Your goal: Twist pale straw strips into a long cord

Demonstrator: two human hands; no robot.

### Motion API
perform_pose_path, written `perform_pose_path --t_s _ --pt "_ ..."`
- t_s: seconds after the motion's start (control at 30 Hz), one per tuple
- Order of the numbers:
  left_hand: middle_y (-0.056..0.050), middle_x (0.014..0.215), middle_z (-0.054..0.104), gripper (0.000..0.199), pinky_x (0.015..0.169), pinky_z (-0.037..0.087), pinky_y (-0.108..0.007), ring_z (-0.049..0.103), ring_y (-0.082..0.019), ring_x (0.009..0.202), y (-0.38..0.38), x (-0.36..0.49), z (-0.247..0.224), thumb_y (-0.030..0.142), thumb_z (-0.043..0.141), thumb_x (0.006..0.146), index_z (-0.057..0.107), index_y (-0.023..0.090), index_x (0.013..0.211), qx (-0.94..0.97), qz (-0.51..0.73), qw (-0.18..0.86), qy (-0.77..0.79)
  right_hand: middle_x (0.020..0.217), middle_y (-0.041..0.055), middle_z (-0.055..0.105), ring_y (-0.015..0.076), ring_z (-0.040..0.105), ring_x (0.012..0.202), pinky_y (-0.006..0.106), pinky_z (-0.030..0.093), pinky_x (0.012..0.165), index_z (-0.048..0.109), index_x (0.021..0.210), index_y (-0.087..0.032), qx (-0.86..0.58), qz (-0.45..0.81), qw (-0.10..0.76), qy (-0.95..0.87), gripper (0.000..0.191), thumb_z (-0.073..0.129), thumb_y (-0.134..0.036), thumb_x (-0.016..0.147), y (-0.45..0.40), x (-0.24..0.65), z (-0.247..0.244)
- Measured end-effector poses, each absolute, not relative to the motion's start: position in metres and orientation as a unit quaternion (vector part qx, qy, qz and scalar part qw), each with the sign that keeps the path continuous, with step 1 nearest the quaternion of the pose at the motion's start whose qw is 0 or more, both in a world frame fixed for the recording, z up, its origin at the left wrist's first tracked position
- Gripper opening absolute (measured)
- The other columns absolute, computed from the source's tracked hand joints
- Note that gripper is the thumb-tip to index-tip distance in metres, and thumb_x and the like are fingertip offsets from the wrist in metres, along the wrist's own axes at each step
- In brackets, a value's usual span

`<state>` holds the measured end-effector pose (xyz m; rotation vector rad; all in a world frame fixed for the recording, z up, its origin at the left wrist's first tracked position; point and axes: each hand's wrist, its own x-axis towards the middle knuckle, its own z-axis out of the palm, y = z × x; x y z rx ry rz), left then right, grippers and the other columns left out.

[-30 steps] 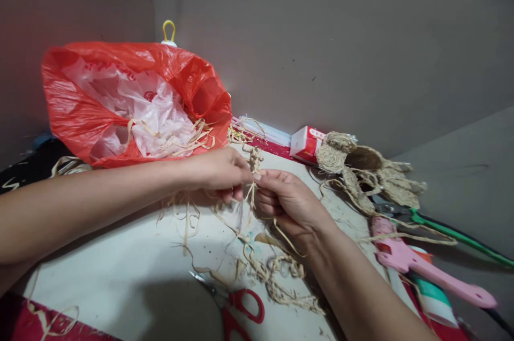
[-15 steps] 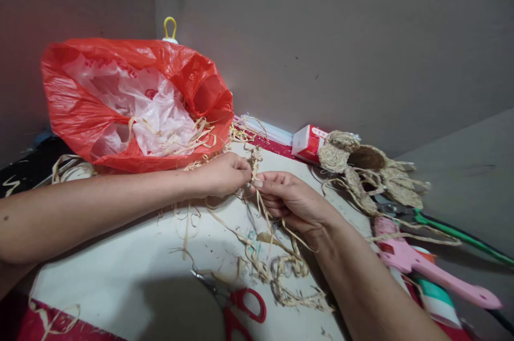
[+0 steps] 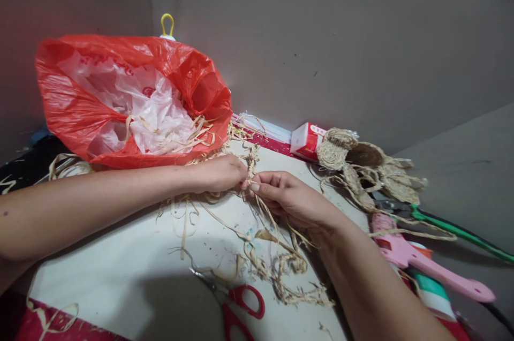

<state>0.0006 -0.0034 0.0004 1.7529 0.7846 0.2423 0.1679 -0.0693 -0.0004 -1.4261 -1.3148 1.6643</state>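
Note:
A braided straw cord (image 3: 252,161) runs between my hands at the middle of the white board (image 3: 160,255). My left hand (image 3: 225,172) comes in from the left with its fingers curled against the cord, back of the hand up. From the right, my right hand (image 3: 279,194) pinches the cord's lower part between thumb and forefinger. Loose straw strands (image 3: 267,212) hang below the pinch toward a curled length of braid (image 3: 295,295) on the board. Red-handled scissors (image 3: 244,301) lie near the front. My left fingertips are partly hidden.
A red plastic bag (image 3: 76,111) holding white plastic and straw stands at the back left. To the right are a red and white box (image 3: 307,140), woven straw pieces (image 3: 337,151), green-handled pliers (image 3: 461,231), a pink glue gun (image 3: 433,268) and a green and white roll (image 3: 436,295).
The whole view has shifted slightly. My left hand has turned a little, its fingers now lower against the cord. My right hand keeps its pinch in nearly the same place.

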Motion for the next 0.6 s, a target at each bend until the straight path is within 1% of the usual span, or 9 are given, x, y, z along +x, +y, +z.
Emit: perform_pose_path --t_s 0.1,0.23,0.33,0.5,0.6 --pt "0.004 0.042 0.036 0.023 0.035 0.018 -0.022 0.027 -0.007 0.035 -0.0027 0.0009 -0.0011 0.023 0.042 0.077 0.047 0.018 0.055 0.708 0.088 0.613 0.34 0.049 -0.0088 0.035 0.0045 0.02 0.041 0.02 0.011 0.038 0.061 0.074 -0.014 -0.536 0.608 0.298 -0.504 0.031 0.069 -0.043 0.074 -0.0696 0.1682 0.0" --pt "0.007 0.039 0.031 0.024 0.034 0.015 -0.02 0.021 -0.006 0.033 -0.0027 0.0003 -0.0001 0.029 0.05 0.079 0.049 0.017 0.059 0.658 0.076 0.677 0.321 0.053 -0.0073 0.04 0.005 0.024 0.044 0.019 0.015 0.039 0.06 0.073 -0.015 -0.541 0.59 0.295 -0.522 0.028 0.071 -0.041 0.072 -0.0699 0.1688 0.0001" --pt "0.007 0.036 0.03 0.022 0.034 0.014 -0.019 0.021 -0.006 0.033 -0.001 -0.0007 0.0004 0.028 0.053 0.08 0.052 0.016 0.062 0.625 0.063 0.711 0.317 0.059 -0.005 0.046 0.0062 0.03 0.048 0.019 0.021 0.042 0.061 0.074 -0.015 -0.548 0.567 0.278 -0.548 0.027 0.07 -0.04 0.072 -0.0701 0.1693 0.0017" --pt "0.007 0.035 0.031 0.019 0.034 0.015 -0.018 0.023 -0.005 0.033 -0.0001 -0.0003 0.0019 0.023 0.052 0.082 0.056 0.015 0.066 0.616 0.052 0.721 0.313 0.059 -0.0044 0.046 0.0074 0.03 0.049 0.021 0.023 0.044 0.059 0.074 -0.015 -0.562 0.531 0.253 -0.582 0.027 0.064 -0.042 0.076 -0.0703 0.1697 0.0066" --pt "0.007 0.036 0.032 0.02 0.033 0.017 -0.019 0.024 -0.006 0.033 -0.0033 0.0018 0.0023 0.02 0.05 0.082 0.053 0.016 0.063 0.626 0.065 0.709 0.319 0.061 -0.0038 0.046 0.0083 0.032 0.052 0.021 0.027 0.047 0.06 0.074 -0.015 -0.563 0.502 0.243 -0.61 0.025 0.061 -0.04 0.078 -0.0709 0.1696 0.0068"
